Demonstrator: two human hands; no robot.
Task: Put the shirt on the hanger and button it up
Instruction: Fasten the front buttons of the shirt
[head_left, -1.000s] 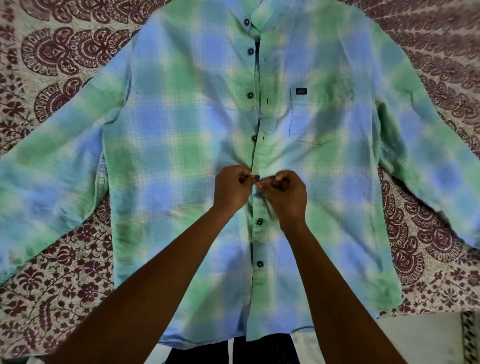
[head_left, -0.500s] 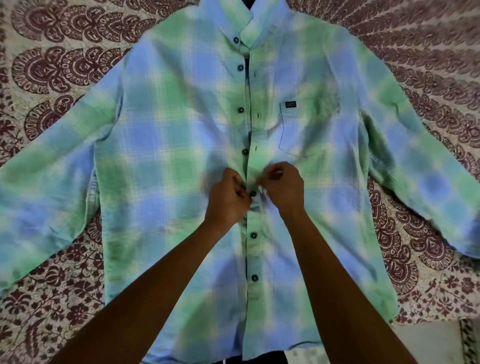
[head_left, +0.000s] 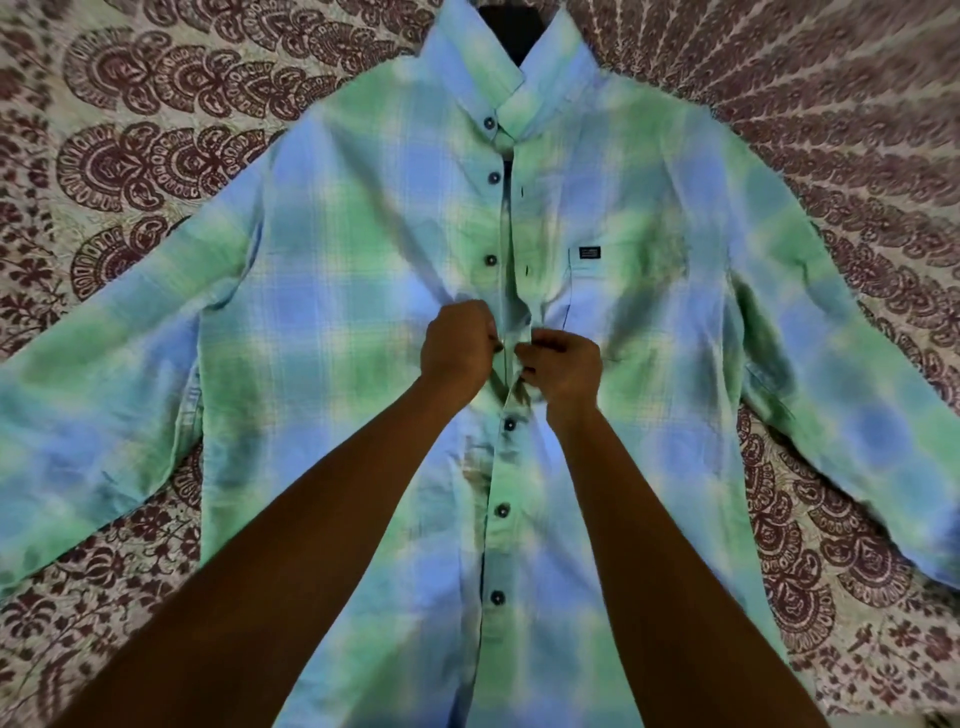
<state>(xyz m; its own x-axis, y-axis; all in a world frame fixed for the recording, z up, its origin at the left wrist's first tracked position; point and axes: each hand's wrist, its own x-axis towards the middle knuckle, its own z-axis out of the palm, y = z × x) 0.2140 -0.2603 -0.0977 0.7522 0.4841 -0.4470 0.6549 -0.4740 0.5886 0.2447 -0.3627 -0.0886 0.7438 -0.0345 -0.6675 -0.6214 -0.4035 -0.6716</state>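
Observation:
A blue and green checked shirt (head_left: 332, 322) lies flat on its back with both sleeves spread out. A dark hanger (head_left: 511, 26) shows inside the collar at the top. My left hand (head_left: 457, 345) pinches the button side of the placket at mid chest. My right hand (head_left: 563, 366) pinches the buttonhole side, almost touching the left. The button between them is hidden by my fingers. Three dark buttons below my hands sit closed, the nearest one (head_left: 509, 425) just under my right hand. Three buttons above, such as one (head_left: 490, 260), stand open beside their holes.
A cream bedspread with maroon floral print (head_left: 130, 171) covers the surface under the shirt on all sides. A chest pocket with a small dark label (head_left: 589, 253) sits on the shirt's right half. A pale strip shows at the bottom right corner.
Both hands have moved one button higher up the placket. The button they held a second ago now sits closed below them. The view has tilted so the collar and hanger show.

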